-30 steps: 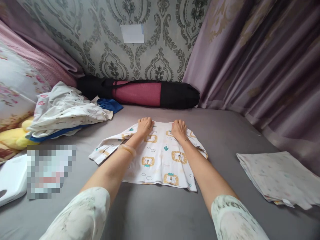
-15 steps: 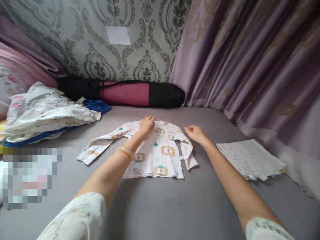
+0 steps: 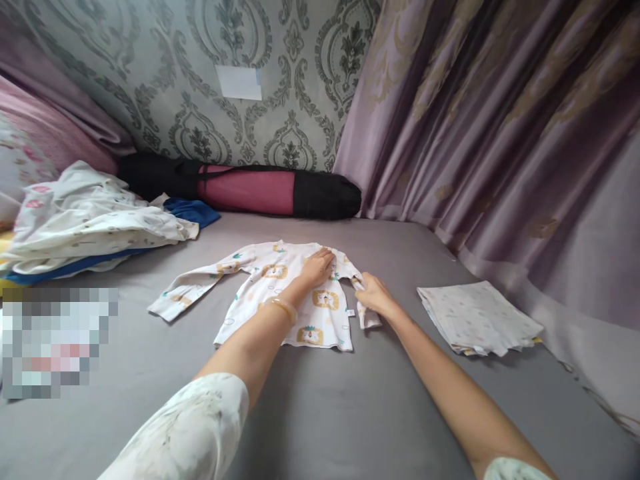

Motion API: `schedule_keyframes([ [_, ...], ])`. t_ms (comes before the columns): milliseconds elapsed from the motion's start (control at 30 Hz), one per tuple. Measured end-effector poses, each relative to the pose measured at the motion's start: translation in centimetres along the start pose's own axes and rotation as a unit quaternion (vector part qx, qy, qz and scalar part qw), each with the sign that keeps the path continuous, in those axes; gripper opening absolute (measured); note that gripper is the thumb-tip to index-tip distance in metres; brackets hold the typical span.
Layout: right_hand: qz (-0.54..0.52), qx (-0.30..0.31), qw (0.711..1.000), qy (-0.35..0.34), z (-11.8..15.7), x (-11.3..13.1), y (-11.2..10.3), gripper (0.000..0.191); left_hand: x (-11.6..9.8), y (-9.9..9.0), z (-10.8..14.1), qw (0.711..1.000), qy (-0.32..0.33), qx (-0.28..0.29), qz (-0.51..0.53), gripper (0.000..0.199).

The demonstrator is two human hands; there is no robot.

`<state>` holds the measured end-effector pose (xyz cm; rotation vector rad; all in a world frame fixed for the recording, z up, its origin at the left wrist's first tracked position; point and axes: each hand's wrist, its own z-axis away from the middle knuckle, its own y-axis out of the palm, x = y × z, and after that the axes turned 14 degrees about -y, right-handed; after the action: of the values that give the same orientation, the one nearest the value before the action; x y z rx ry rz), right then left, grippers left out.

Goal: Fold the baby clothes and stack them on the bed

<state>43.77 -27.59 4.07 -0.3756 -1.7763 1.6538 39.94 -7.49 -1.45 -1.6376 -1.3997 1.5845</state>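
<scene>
A small white long-sleeved shirt [image 3: 270,293] with a lion print lies spread on the grey bed sheet [image 3: 390,400], its neckline toward the wall. Flat on its upper right part, near the shoulder, rests my left hand [image 3: 319,267], fingers stretched out. My right hand [image 3: 374,293] has its fingers closed on the right sleeve and covers the middle of it; the cuff shows below. The other sleeve reaches out to the left, untouched.
To the right is a stack of folded clothes [image 3: 480,317]. A heap of loose clothes [image 3: 95,213] lies at the left. Along the patterned wall stretches a long black and red bag [image 3: 245,190]. Purple curtains [image 3: 425,120] hang at the right.
My left hand has slid right across the shirt, from the neckline area to the right shoulder. My right hand has come down onto the right sleeve and taken hold of it.
</scene>
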Motion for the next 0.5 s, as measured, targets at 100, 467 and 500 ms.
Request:
schedule_keyframes([
  [100,0.15,-0.082,0.984,-0.044,0.3,-0.3,-2.4,0.037,0.0,-0.1,0.0,0.999,-0.026,0.017,-0.02,0.041],
  [467,0.25,-0.027,0.968,-0.013,1.5,-9.5,-4.2,0.049,-0.4,0.7,0.1,0.993,-0.037,0.054,-0.1,0.049],
  [500,0.226,-0.032,0.974,0.002,1.1,-10.4,-4.3,0.048,-0.4,0.8,0.1,0.993,-0.036,0.052,-0.104,0.05],
])
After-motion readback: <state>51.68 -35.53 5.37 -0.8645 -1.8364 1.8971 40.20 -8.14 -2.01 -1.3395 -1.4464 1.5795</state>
